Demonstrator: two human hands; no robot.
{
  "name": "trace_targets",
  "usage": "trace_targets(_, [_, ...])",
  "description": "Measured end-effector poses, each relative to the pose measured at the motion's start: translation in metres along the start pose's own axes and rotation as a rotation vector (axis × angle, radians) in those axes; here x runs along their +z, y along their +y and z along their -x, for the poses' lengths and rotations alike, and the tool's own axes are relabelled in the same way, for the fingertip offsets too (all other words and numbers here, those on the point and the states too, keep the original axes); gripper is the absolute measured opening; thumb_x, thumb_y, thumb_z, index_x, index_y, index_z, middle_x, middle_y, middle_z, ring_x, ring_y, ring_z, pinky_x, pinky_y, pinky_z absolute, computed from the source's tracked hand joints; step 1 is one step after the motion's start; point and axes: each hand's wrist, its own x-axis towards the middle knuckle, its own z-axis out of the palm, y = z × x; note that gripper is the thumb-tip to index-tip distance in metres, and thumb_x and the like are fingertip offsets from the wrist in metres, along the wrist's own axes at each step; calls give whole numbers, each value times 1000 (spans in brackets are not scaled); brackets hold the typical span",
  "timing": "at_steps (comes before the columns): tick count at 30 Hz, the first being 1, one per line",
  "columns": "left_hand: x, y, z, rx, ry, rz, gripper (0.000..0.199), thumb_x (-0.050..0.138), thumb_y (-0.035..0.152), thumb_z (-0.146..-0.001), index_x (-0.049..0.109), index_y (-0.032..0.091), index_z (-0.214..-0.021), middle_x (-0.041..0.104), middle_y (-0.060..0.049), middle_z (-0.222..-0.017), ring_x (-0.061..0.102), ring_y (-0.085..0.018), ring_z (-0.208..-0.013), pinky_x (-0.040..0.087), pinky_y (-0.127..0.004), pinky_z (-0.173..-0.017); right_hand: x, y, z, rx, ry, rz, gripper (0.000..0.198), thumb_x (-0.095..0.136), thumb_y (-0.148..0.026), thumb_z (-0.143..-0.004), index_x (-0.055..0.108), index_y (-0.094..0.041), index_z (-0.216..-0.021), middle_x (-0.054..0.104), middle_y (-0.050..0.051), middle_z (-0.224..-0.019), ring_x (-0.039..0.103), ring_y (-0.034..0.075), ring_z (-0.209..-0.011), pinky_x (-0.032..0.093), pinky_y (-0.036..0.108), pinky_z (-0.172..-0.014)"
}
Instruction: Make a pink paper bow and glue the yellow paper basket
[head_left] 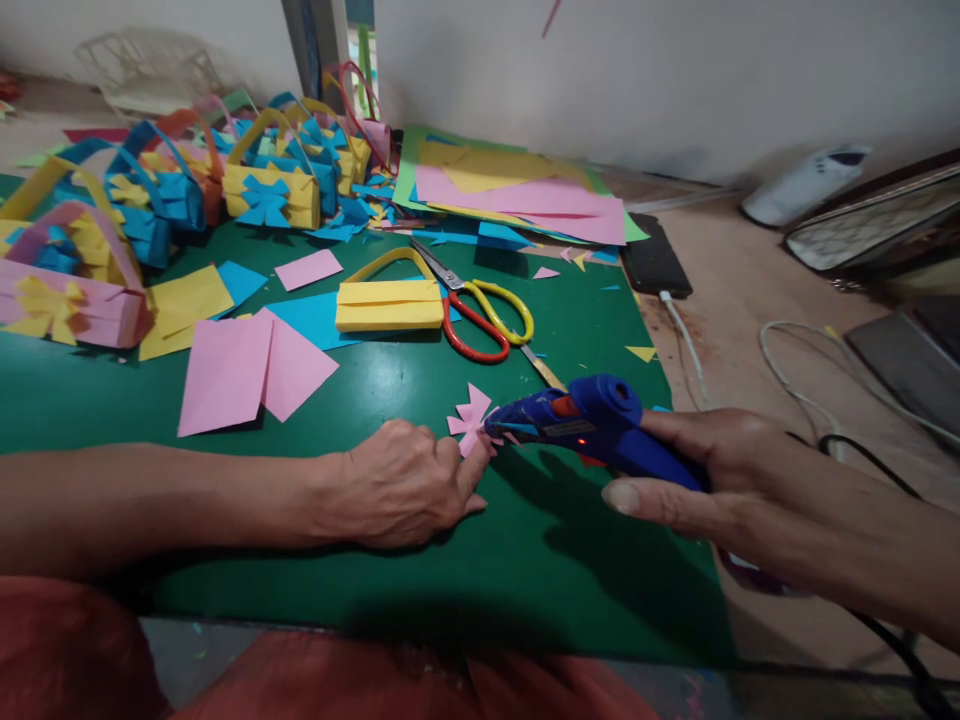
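Right hand (724, 475): closed around the handle of a blue glue gun (615, 425). Thumb lies along the near side of the handle, apart from the other fingers; those are mostly hidden behind the gun, so their wrap cannot be read fully. Gun points left, small red light lit on its body. Nozzle is at the middle of a pink paper bow (471, 418); contact between tip and paper not resolvable.

Left hand (405, 485): index finger extended, its tip at the near edge of the bow; remaining fingers curled towards the palm. Whether the thumb pinches anything cannot be told. The bow lies just beyond this fingertip, on the green tabletop (360, 590).

Positions relative to the hands: scissors (454, 283) with one red and one yellow handle, beyond the bow. Yellow paper bag (388, 306), beyond the left hand, beside the scissors. Pink paper sheets (225, 375), beyond the left forearm. Paper bags with bows, such as a yellow one (271, 198), grouped farther off to the left. Phone (655, 257), beyond the right hand, white cable plugged in.
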Motion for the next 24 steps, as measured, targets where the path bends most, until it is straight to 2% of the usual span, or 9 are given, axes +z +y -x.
trace_targets(3, [1, -1, 0, 14, 23, 16, 45, 34, 38, -98, 47, 5, -124, 62, -5, -71, 63, -24, -54, 42, -30, -36, 0, 2, 0, -12, -87, -38, 27, 53, -52, -69, 49, -27, -58, 33, -6, -40, 38, 14, -40, 28, 26, -39])
trace_targets(7, [4, -2, 0, 19, 42, 40, 43, 34, 36, -97, 45, 5, -126, 63, -5, -72, 64, -24, -55, 42, -30, -37, 2, 6, -1, 21, -107, -3, 32, 53, -55, -69, 47, -26, -58, 35, -6, -43, 35, 13, -38, 27, 26, -38])
trace_targets(15, [5, -4, 0, 8, 23, 85, 41, 34, 36, -98, 45, 8, -125, 63, -5, -73, 65, -23, -58, 41, -28, -40, 0, 12, -1, -27, -86, 27, 32, 54, -55, -69, 50, -25, -58, 37, -6, -46, 32, 12, -39, 29, 26, -37])
trace_targets(24, [5, -2, 0, 7, 21, 80, 43, 33, 37, -98, 44, 8, -127, 64, -6, -74, 65, -22, -58, 40, -27, -40, 1, 10, -1, 36, -90, 122, 39, 50, -64, -65, 52, -25, -57, 45, -2, -51, 38, 15, -44, 31, 29, -39])
